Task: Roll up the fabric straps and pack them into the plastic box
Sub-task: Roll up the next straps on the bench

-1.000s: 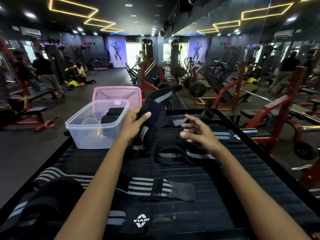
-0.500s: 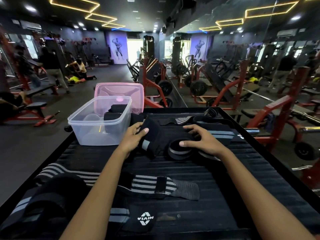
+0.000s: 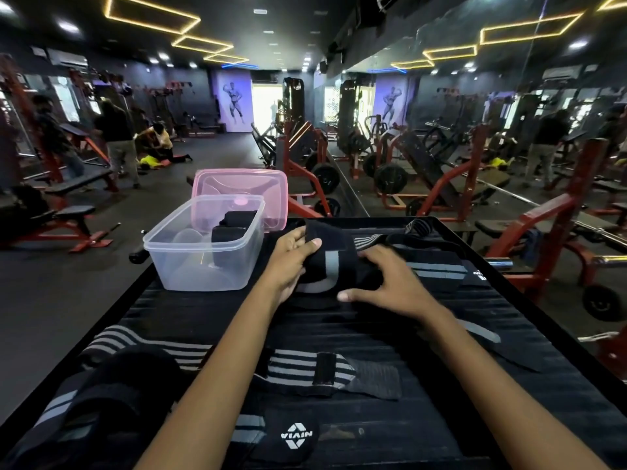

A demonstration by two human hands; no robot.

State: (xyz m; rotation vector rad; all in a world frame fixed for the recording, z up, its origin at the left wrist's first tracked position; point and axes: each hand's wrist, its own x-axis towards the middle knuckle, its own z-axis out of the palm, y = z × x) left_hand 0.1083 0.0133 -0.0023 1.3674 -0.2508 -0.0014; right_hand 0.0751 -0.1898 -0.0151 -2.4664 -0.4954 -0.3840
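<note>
A black fabric strap with grey stripes (image 3: 330, 266) lies bunched on the black ribbed platform (image 3: 441, 385). My left hand (image 3: 291, 259) grips its left end, thumb on top. My right hand (image 3: 383, 283) curls around its right side, thumb spread toward me. The clear plastic box (image 3: 203, 266) stands just left of my left hand, with rolled black straps (image 3: 234, 225) inside. Another striped strap (image 3: 305, 371) lies flat nearer to me, and a black strap with a white logo (image 3: 288, 435) sits at the near edge.
A pink lid (image 3: 241, 184) leans behind the box. More straps lie at the platform's far right (image 3: 437, 271) and near left (image 3: 112, 401). Red gym machines (image 3: 543, 225) and a mirror wall stand to the right; people are on the floor far left.
My left hand has lowered the raised strap onto the platform. My right hand came in from the air and closed around the strap's right side; both hands now hold it together.
</note>
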